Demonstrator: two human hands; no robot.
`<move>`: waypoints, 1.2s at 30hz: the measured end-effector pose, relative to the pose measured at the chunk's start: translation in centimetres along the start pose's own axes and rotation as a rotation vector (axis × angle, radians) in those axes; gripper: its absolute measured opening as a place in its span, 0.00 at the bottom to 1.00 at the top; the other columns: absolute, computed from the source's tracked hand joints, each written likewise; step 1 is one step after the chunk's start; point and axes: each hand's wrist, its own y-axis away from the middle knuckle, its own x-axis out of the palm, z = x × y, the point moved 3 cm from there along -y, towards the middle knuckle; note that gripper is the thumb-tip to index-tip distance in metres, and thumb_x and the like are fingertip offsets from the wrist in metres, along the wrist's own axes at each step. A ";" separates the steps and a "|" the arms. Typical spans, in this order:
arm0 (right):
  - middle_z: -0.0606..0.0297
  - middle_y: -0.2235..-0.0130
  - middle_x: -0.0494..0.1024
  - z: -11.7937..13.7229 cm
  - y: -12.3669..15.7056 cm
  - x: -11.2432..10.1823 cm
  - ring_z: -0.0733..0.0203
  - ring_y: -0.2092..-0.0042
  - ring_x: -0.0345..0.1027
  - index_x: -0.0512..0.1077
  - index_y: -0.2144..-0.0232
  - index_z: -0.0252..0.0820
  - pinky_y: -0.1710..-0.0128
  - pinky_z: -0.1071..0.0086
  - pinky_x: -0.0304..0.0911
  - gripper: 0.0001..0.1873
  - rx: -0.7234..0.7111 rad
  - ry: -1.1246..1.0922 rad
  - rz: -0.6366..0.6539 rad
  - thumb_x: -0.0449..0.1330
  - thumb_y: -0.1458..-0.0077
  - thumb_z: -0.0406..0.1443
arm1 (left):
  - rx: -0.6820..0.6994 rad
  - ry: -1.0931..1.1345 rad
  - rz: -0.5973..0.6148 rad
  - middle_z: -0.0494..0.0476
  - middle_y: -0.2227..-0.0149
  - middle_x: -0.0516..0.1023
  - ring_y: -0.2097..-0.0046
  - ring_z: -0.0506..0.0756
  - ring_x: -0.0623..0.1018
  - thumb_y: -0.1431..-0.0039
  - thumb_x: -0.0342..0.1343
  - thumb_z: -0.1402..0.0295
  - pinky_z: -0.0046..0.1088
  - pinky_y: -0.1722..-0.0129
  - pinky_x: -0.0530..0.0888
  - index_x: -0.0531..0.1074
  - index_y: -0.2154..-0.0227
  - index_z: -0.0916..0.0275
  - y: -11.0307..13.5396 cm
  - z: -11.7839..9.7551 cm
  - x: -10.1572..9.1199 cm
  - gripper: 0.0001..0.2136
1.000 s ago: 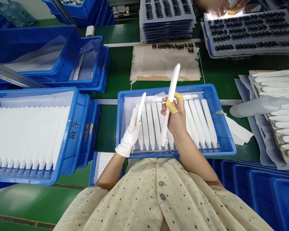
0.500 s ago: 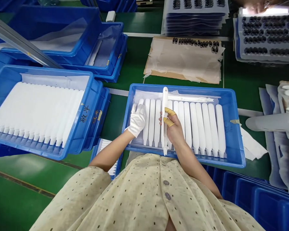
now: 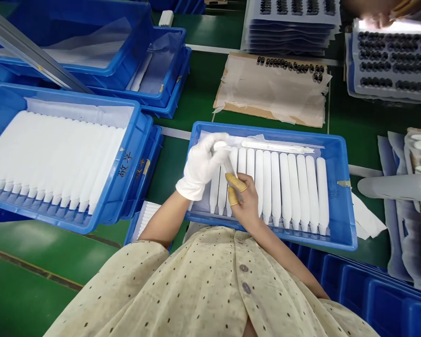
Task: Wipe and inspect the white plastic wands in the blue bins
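My left hand (image 3: pixel 202 164), in a white glove, is closed around the rounded upper end of a long, narrow white plastic piece (image 3: pixel 229 164). My right hand (image 3: pixel 246 199), with yellow finger cots, grips its lower part. The piece is tilted and blurred, and I cannot tell whether a second one is held with it. Both hands are over a blue tray (image 3: pixel 341 206). In the tray, similar white pieces (image 3: pixel 285 187) lie side by side in a row, partly hidden by my hands. Another slim white piece (image 3: pixel 277 146) lies crosswise along the far side.
On the left stands a stacked blue tray (image 3: pixel 107 196) full of white pieces, below a slanting metal bar (image 3: pixel 31 51). Ahead lies a paper-covered board (image 3: pixel 270 96) with small black parts. Several sheets of black parts (image 3: pixel 389 61) are at far right, near another person's hand (image 3: pixel 379 18).
My left hand has risen from the row's left end and closed on the upper end of the white piece. My right hand has shifted left and tilted the piece.
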 end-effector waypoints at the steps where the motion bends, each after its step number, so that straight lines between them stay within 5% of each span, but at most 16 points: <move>1: 0.58 0.51 0.72 0.4 0.1 0.2 0.56 0.54 0.73 0.71 0.39 0.59 0.55 0.57 0.75 0.27 -0.033 0.006 0.004 0.53 0.35 0.29 | 0.071 -0.022 -0.026 0.54 0.66 0.80 0.62 0.56 0.79 0.33 0.60 0.49 0.34 0.54 0.75 0.80 0.61 0.58 0.1 -0.8 0.3 0.17; 3: 0.58 0.51 0.71 0.8 0.3 0.6 0.56 0.55 0.73 0.69 0.37 0.60 0.57 0.58 0.75 0.29 -0.062 -0.001 0.014 0.53 0.35 0.28 | 0.210 -0.185 -0.074 0.55 0.69 0.79 0.64 0.55 0.78 0.28 0.52 0.50 0.34 0.56 0.74 0.77 0.69 0.59 0.3 -1.9 0.8 0.20; 7: 0.58 0.50 0.70 1.1 0.5 0.8 0.57 0.56 0.74 0.69 0.37 0.59 0.58 0.58 0.75 0.28 -0.026 -0.033 0.050 0.53 0.35 0.29 | 0.224 -0.190 -0.142 0.57 0.64 0.82 0.60 0.58 0.81 0.24 0.41 0.51 0.37 0.52 0.76 0.77 0.66 0.58 0.7 -1.8 0.5 0.25; 14: 0.57 0.47 0.68 0.9 0.2 1.1 0.55 0.54 0.71 0.72 0.41 0.57 0.56 0.54 0.77 0.22 0.070 -0.121 0.070 0.56 0.35 0.33 | 0.286 -0.116 -0.237 0.56 0.48 0.82 0.44 0.57 0.80 0.24 0.45 0.51 0.38 0.38 0.73 0.76 0.50 0.55 0.3 -1.3 -0.5 0.19; 19: 0.60 0.51 0.72 -1.1 -1.6 1.4 0.59 0.59 0.74 0.69 0.47 0.51 0.61 0.59 0.77 0.18 0.326 -0.325 0.166 0.64 0.37 0.44 | 0.359 -0.306 -0.213 0.66 0.33 0.72 0.41 0.61 0.78 0.28 0.52 0.48 0.42 0.37 0.73 0.65 0.34 0.58 -0.8 1.3 -3.2 0.28; 22: 0.63 0.53 0.77 -2.6 -3.1 2.1 0.61 0.62 0.76 0.61 0.48 0.52 0.64 0.64 0.77 0.23 0.509 -0.601 0.251 0.63 0.37 0.51 | 0.222 -0.350 -0.121 0.68 0.37 0.75 0.38 0.63 0.76 0.31 0.55 0.46 0.44 0.36 0.72 0.71 0.39 0.62 -0.8 3.6 -4.5 0.28; 26: 0.62 0.53 0.81 -3.4 -3.9 4.2 0.60 0.65 0.78 0.59 0.49 0.51 0.72 0.66 0.75 0.25 0.703 -0.735 0.350 0.60 0.38 0.56 | -0.223 0.013 0.179 0.65 0.48 0.83 0.48 0.62 0.82 0.33 0.53 0.42 0.42 0.44 0.78 0.75 0.46 0.62 0.3 6.5 -3.0 0.28; 30: 0.60 0.53 0.82 -3.3 -2.4 6.3 0.56 0.62 0.81 0.58 0.39 0.50 0.62 0.56 0.81 0.26 0.865 -0.759 0.363 0.56 0.34 0.51 | -0.324 0.186 0.158 0.62 0.58 0.84 0.56 0.60 0.84 0.38 0.60 0.45 0.38 0.51 0.80 0.75 0.54 0.62 -0.3 8.1 -1.8 0.24; 33: 0.56 0.44 0.77 -3.6 -0.6 6.9 0.55 0.54 0.80 0.49 0.30 0.51 0.50 0.50 0.80 0.36 0.867 -0.647 0.356 0.58 0.34 0.44 | -0.246 -0.048 0.087 0.67 0.52 0.83 0.47 0.64 0.82 0.37 0.60 0.50 0.43 0.43 0.77 0.73 0.48 0.64 -1.7 9.8 -2.4 0.24; 36: 0.51 0.37 0.69 -4.4 0.9 7.7 0.54 0.49 0.78 0.44 0.27 0.50 0.44 0.48 0.77 0.41 0.869 -0.529 0.347 0.57 0.36 0.40 | -0.009 -0.570 0.182 0.71 0.35 0.74 0.29 0.66 0.68 0.35 0.58 0.60 0.47 0.27 0.61 0.69 0.37 0.66 -2.0 11.2 -2.3 0.26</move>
